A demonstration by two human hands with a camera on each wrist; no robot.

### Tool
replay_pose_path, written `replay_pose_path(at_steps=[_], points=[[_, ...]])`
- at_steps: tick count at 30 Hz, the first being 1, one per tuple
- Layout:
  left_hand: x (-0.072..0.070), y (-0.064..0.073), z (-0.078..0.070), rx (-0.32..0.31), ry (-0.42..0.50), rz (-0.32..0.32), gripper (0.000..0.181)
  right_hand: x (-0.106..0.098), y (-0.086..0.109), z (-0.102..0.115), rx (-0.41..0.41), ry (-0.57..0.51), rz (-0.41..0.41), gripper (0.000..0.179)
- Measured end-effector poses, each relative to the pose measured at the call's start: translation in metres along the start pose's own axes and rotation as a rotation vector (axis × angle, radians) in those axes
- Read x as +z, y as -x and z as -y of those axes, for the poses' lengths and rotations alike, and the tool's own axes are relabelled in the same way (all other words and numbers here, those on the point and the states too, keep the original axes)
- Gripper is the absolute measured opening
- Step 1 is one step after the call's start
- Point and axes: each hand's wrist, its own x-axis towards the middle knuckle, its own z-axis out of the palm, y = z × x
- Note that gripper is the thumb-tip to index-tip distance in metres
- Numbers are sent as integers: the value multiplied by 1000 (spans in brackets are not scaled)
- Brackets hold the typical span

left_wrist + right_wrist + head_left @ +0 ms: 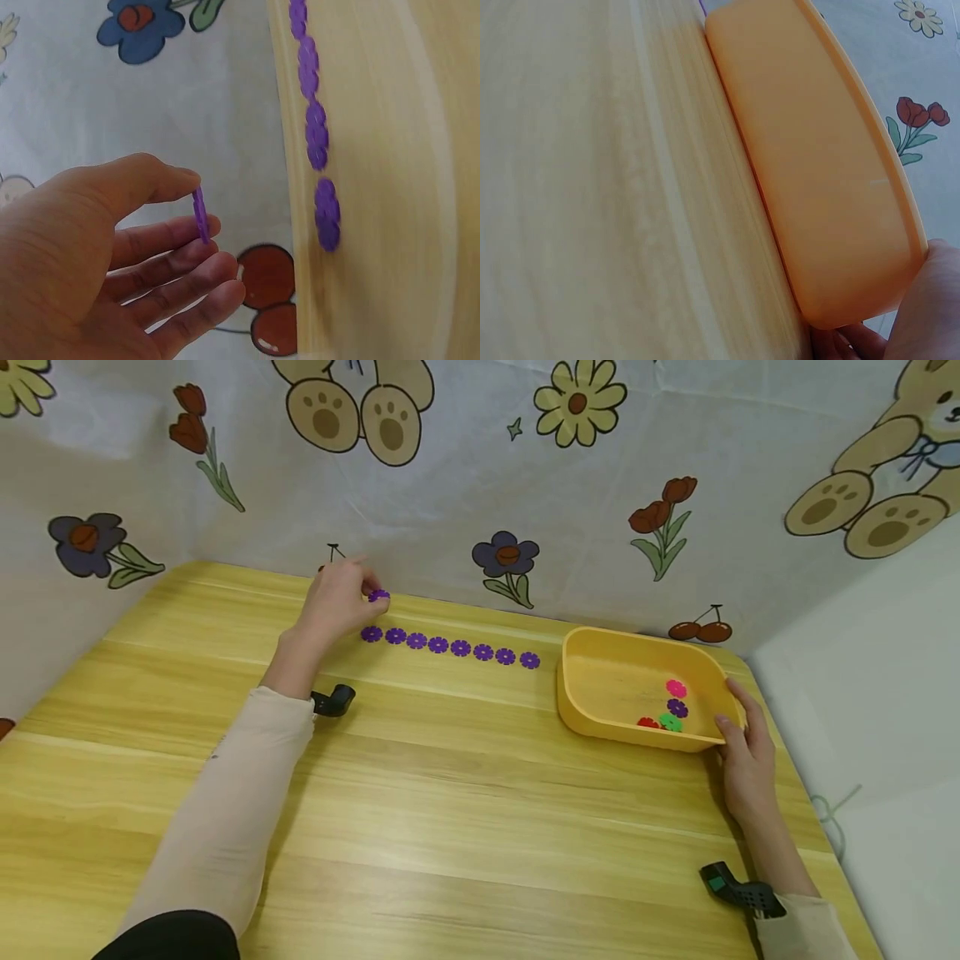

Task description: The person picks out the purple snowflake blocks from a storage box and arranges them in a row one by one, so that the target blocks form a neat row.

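Between thumb and fingertips my left hand [341,597] pinches a purple flower-shaped disc [378,597], held above the table's back left part. In the left wrist view that disc [200,215] is seen edge-on under the thumb. Just below the hand, a row of several purple discs [461,648] runs rightward across the wood. At the right, my right hand [750,768] grips the corner of a yellow plastic tub [630,735], thumb over the rim and fingers outside. Inside the tub lie a pink disc [676,688], a purple disc [677,708], a green disc [671,722] and red pieces [648,723].
The wooden table [465,827] ends at the back against a white cloth [420,518] printed with bears and flowers. Black camera mounts sit on the left wrist [335,700] and the right wrist [742,891]. A pale green cord [832,814] hangs beyond the right edge.
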Motion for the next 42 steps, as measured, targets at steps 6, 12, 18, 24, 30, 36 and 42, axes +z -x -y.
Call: replay_pose_path(at_steps=[6, 12, 18, 24, 30, 36, 42], points=[[-3, 3, 19, -85, 33, 49, 30, -1, 1, -1, 0, 15, 1, 52], [-5, 5, 31, -109, 39, 86, 26, 0, 1, -1, -5, -19, 1, 52], [-6, 6, 40, -93, -7, 161, 21, 0, 1, -1, -3, -55, 1, 52], [-9, 7, 42, -97, 17, 247, 21, -1, 2, -2, -2, -25, 7, 52], [-13, 10, 41, -110, 60, 293, 22, 0, 3, -2, -1, -1, 5, 52], [-12, 11, 42, -105, 64, 313, 20, 0, 3, -1, 8, 1, -4, 52], [-13, 10, 42, -87, 77, 311, 18, 0, 2, 1, 4, 59, -8, 52]])
